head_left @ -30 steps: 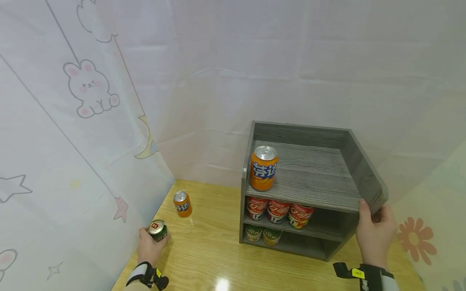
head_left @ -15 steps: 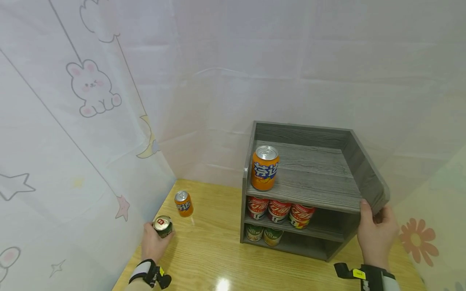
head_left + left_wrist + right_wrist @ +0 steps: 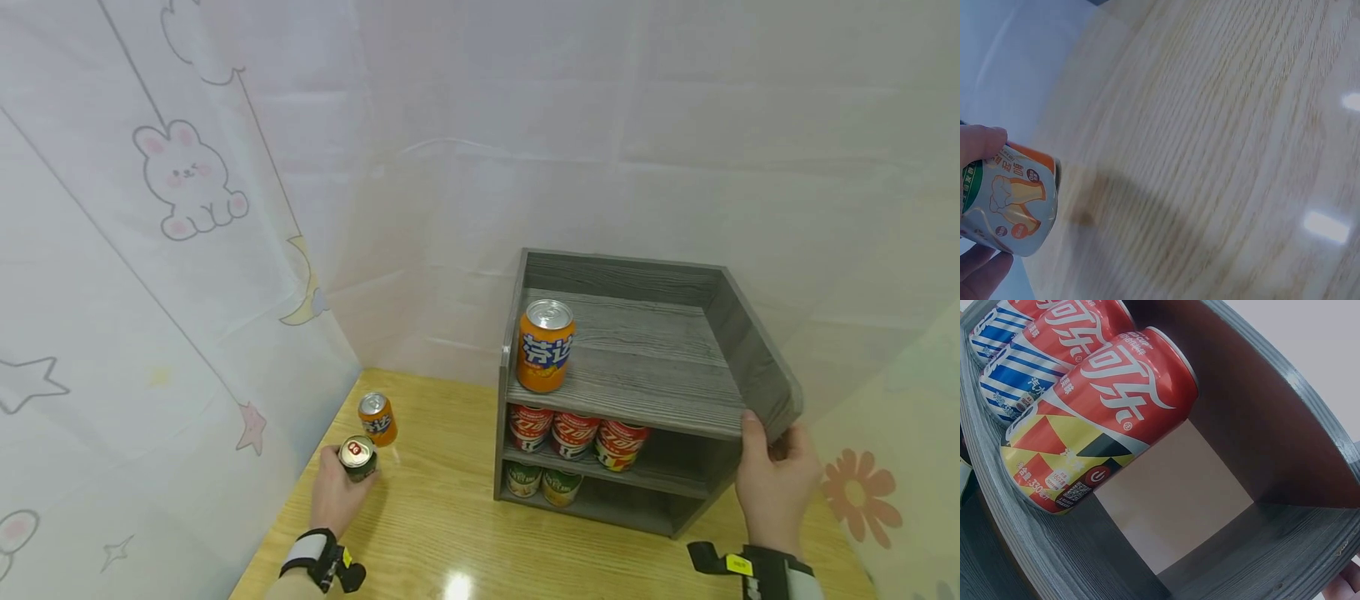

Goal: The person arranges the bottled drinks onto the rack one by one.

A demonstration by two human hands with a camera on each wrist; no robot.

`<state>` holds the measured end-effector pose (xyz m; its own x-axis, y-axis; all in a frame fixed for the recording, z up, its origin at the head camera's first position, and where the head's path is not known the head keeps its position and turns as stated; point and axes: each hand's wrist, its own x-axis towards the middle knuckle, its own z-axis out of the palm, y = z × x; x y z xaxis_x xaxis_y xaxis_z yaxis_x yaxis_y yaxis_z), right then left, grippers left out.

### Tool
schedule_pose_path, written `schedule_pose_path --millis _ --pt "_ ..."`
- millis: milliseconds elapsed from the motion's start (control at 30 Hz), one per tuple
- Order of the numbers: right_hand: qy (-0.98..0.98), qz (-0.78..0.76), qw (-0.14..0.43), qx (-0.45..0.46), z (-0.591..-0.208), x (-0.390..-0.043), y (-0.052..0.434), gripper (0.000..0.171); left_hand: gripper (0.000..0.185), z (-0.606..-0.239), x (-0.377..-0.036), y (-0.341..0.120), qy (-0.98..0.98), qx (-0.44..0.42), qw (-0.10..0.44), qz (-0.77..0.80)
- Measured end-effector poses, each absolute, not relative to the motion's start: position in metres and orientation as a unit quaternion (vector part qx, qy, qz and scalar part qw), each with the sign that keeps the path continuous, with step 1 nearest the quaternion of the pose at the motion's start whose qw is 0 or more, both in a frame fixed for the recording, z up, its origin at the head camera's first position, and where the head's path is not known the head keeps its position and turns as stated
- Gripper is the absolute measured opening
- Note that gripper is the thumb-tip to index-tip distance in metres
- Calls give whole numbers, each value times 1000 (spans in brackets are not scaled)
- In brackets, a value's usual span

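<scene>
My left hand (image 3: 337, 492) grips a small green can (image 3: 358, 457) lifted off the wooden table (image 3: 450, 533); the left wrist view shows the green can (image 3: 1007, 200) held between thumb and fingers (image 3: 982, 140). A small orange can (image 3: 377, 419) stands just behind it. My right hand (image 3: 772, 479) holds the front right corner of a grey wooden shelf unit (image 3: 750, 350). A large orange can (image 3: 545, 346) stands on its top level. Three red cans (image 3: 573, 436) fill the middle level, seen close as red cans (image 3: 1104, 412) in the right wrist view. Two green cans (image 3: 542, 483) sit on the bottom level.
A white curtain with a rabbit print (image 3: 187, 179) hangs along the left side of the table and a plain one behind. A flower-print sheet (image 3: 858, 492) lies right of the shelf. The shelf's middle level (image 3: 1172, 506) has room right of the red cans.
My left hand has carried the green can up and to the right, closer to the small orange can. The right hand stays on the shelf corner.
</scene>
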<state>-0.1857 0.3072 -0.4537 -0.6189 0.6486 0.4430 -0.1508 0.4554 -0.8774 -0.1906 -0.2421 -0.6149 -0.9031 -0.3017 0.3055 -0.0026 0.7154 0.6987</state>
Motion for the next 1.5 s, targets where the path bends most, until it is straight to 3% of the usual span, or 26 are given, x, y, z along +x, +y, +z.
schedule_pose_path --millis 967,1500 --pt "-751 491 414 -154 -454 -185 306 33 75 -593 -182 -170 -915 -75 176 -356" --pt "-749 494 419 -139 -457 -186 308 31 78 -592 -161 -124 -911 -155 192 -332"
